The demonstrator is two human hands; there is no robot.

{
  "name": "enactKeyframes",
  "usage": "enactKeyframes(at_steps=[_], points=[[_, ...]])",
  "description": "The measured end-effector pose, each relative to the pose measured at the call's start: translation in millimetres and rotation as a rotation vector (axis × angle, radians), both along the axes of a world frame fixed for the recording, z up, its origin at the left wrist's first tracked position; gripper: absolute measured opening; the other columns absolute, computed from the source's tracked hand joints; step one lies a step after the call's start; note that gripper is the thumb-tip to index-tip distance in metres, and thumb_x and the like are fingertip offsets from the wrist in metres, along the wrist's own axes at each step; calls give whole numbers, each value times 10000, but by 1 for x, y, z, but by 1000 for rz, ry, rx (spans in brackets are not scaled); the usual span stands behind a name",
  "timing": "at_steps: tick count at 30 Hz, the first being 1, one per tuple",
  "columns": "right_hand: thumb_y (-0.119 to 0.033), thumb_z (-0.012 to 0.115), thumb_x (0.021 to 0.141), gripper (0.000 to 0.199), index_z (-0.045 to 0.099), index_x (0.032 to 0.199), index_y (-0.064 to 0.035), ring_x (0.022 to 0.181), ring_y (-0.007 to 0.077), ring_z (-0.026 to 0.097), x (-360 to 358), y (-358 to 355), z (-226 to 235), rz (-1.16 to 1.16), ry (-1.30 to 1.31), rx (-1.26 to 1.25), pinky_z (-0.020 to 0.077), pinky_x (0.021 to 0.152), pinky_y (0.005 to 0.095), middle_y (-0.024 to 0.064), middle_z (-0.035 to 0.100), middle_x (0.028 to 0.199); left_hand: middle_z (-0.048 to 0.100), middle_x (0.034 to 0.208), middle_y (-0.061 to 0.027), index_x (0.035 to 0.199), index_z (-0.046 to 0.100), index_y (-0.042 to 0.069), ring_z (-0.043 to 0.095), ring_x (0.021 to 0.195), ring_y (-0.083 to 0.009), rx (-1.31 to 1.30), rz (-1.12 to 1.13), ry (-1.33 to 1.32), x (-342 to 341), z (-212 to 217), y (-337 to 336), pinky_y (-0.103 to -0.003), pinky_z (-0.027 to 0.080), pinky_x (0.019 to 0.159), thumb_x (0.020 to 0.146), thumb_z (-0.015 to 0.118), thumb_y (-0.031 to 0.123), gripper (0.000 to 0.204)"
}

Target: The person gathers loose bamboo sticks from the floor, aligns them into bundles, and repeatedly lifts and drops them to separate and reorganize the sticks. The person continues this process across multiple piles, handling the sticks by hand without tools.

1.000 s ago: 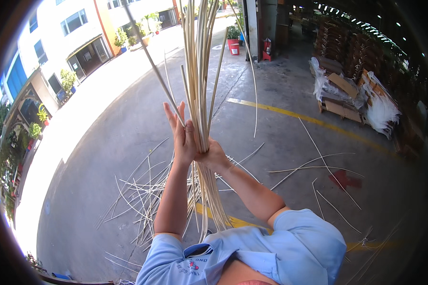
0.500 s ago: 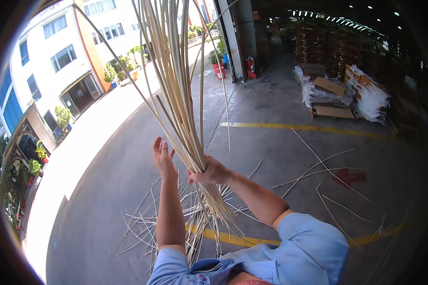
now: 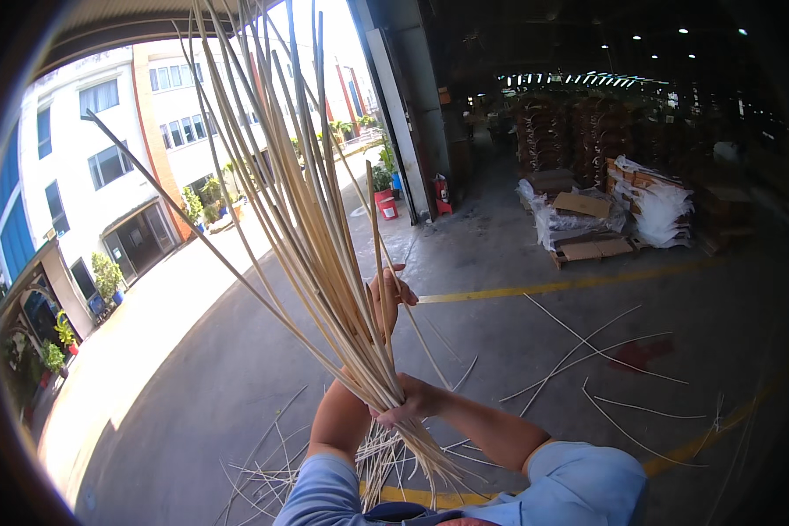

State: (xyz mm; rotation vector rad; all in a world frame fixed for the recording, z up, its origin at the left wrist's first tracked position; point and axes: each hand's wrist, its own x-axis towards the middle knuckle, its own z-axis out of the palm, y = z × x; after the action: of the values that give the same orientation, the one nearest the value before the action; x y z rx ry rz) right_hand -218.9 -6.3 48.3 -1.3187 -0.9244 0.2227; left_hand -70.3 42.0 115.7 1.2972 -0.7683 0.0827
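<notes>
Presently, right hand (image 3: 409, 401) is gripping cane bundle (image 3: 355, 342)

Head view: the right hand is closing firmly around the lower part of the cane bundle, which is tilting before the person, below the middle of the view. Its upper ends are fanning out toward the upper left. The left hand (image 3: 391, 289) is showing partly behind it, some fingers spreading to the right (whether they are pinching a strand, I cannot tell). Beneath, loose canes (image 3: 381, 451) are lying on the grey floor (image 3: 210, 386). Farther off, a plastic-wrapped stack (image 3: 657, 197) is standing at the right.
</notes>
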Motion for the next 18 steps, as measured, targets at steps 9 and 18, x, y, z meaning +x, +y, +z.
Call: enactKeyframes(at_steps=[9, 18], points=[[-27, 740, 788, 252, 631, 1014, 0, 679, 152, 659, -3, -48, 13, -178, 34, 96, 556, 628, 308, 61, 648, 817, 499, 617, 20, 1027, 712, 18, 487, 517, -69, 179, 275, 15, -27, -163, 63, -268, 391, 439, 1065, 548, 382, 401], [-82, 694, 801, 519, 600, 1304, 4, 752, 86, 637, 15, -80, 8, -655, 34, 126, 533, 692, 255, 16, 657, 862, 360, 718, 76, 1304, 586, -4, 360, 569, -47, 58, -107, 319, -90, -173, 102, -233, 297, 503, 969, 621, 561, 658]])
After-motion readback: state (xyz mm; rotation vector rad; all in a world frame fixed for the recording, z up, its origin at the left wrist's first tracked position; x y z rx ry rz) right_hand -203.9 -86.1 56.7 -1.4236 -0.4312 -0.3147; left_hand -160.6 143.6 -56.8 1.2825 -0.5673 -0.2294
